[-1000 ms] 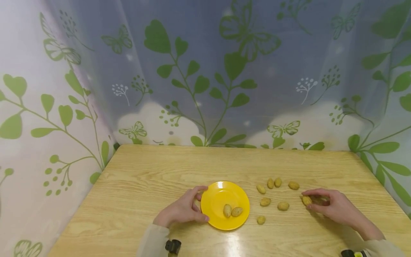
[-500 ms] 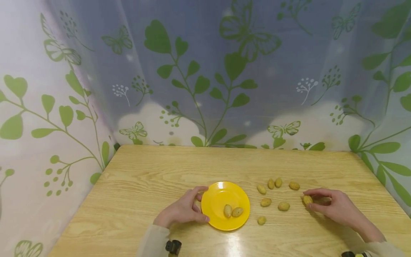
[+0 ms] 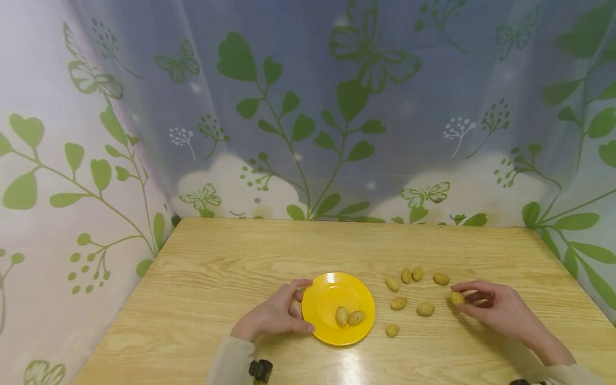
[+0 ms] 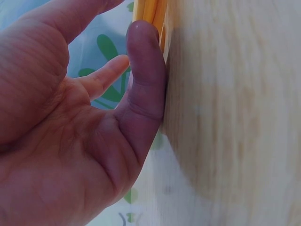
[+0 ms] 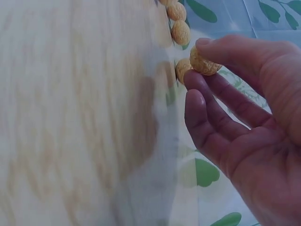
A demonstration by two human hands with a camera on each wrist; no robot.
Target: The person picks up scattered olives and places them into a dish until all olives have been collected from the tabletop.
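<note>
At the left side of a yellow plate [image 3: 317,326], my left hand [image 3: 276,313] holds the rim, thumb at the near edge and fingers at the far edge. Two tan, wrinkled walnuts [image 3: 341,316] lie together on the plate. My right hand [image 3: 500,307] pinches another walnut [image 5: 204,63] between thumb and fingertips, to the right of the loose ones. In the left wrist view only the edge of the plate [image 4: 151,12] shows beyond the fingers.
Several walnuts [image 3: 425,309] lie scattered on the wooden table [image 3: 231,251] between the plate and my right hand. A curtain [image 3: 308,133] printed with leaves and butterflies stands behind the table and along its sides.
My right hand has shifted slightly left with the pinched walnut, which appears raised a little. The left hand and the plate stay in place.
</note>
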